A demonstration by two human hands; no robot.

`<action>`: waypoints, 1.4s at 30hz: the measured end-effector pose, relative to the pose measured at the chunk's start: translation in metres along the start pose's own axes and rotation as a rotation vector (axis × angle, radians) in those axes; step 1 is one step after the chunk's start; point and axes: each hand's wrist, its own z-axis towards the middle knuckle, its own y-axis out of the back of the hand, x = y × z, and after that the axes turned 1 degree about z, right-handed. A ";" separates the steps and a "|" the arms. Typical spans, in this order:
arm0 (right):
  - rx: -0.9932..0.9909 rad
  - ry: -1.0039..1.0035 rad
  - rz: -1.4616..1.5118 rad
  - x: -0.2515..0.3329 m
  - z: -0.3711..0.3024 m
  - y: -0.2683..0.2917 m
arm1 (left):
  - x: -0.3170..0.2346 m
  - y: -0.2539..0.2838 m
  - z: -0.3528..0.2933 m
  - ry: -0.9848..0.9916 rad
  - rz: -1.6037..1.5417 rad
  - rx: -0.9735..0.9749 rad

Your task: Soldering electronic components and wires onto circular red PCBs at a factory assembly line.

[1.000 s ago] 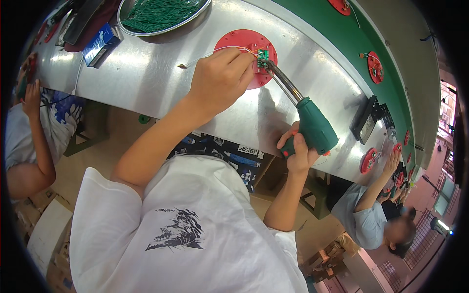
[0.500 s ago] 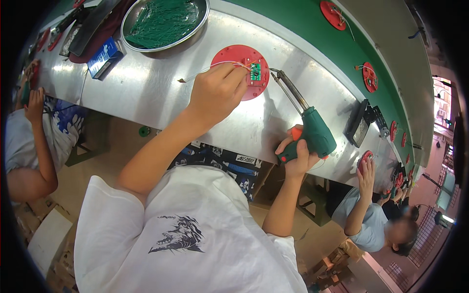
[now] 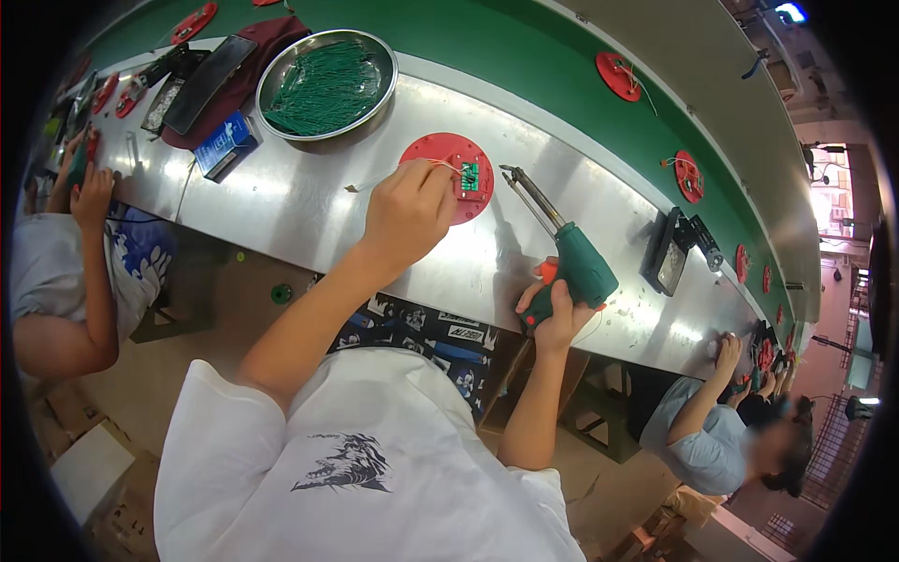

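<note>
A round red plate [image 3: 433, 147] lies on the metal bench with a small green circuit board [image 3: 471, 176] at its right side. My left hand [image 3: 409, 211] rests over the plate's lower left, fingers pinched beside the board. Thin white wires [image 3: 386, 175] run past these fingertips, one end trailing left; the exact grip is partly hidden. My right hand [image 3: 559, 318] is wrapped round the handle of a green soldering gun [image 3: 585, 262] with an orange-red trigger. Its metal tip points up and left, just right of the plate and apart from it.
A steel bowl [image 3: 386, 103] of green wires stands at the upper left, beside a blue box [image 3: 225, 145] and a dark red cloth [image 3: 272, 45]. More red plates [image 3: 618, 77] lie on the green strip behind. A black tray [image 3: 667, 253] sits at right. Co-workers sit on both sides.
The whole view has shifted a little. The soldering gun's tip is slightly lower relative to the plate. The co-worker at right has lowered a hand that held a red plate up.
</note>
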 end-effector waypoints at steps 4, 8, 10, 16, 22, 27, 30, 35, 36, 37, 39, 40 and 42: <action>0.001 -0.001 -0.016 0.003 -0.003 -0.005 | -0.002 0.017 0.002 0.128 -0.009 -0.087; 0.157 0.046 -0.221 -0.002 -0.007 0.004 | -0.012 0.032 0.007 0.009 -0.092 -0.090; 0.185 0.047 -0.247 -0.004 -0.007 0.006 | -0.013 0.021 0.007 -0.025 -0.093 -0.096; 0.237 0.034 -0.273 0.001 -0.006 0.005 | -0.006 -0.004 -0.006 0.020 -0.056 0.011; 0.186 0.028 -0.285 0.004 -0.009 -0.001 | -0.006 -0.002 -0.007 0.013 -0.028 0.008; 0.103 -0.001 -0.252 0.006 -0.007 -0.001 | -0.003 -0.006 -0.004 0.003 -0.048 -0.022; 0.270 0.012 -0.349 0.002 -0.008 0.010 | -0.001 -0.005 -0.003 -0.014 -0.027 -0.015; 0.213 0.016 -0.348 0.004 -0.009 0.000 | 0.002 -0.008 -0.008 -0.013 -0.022 0.010; 0.213 0.011 -0.347 0.005 -0.008 0.000 | 0.001 -0.010 -0.007 -0.020 -0.024 -0.001; 0.221 0.025 -0.351 0.004 -0.007 0.000 | 0.001 -0.010 -0.007 -0.026 -0.026 -0.011; 0.231 0.036 -0.355 0.004 -0.007 0.002 | 0.003 -0.010 -0.007 -0.038 -0.018 -0.015; 0.239 0.028 -0.359 0.004 -0.006 0.003 | 0.003 -0.010 -0.007 -0.052 -0.009 -0.023; 0.248 0.016 -0.363 0.003 -0.007 0.003 | 0.003 -0.009 -0.007 -0.052 -0.009 -0.018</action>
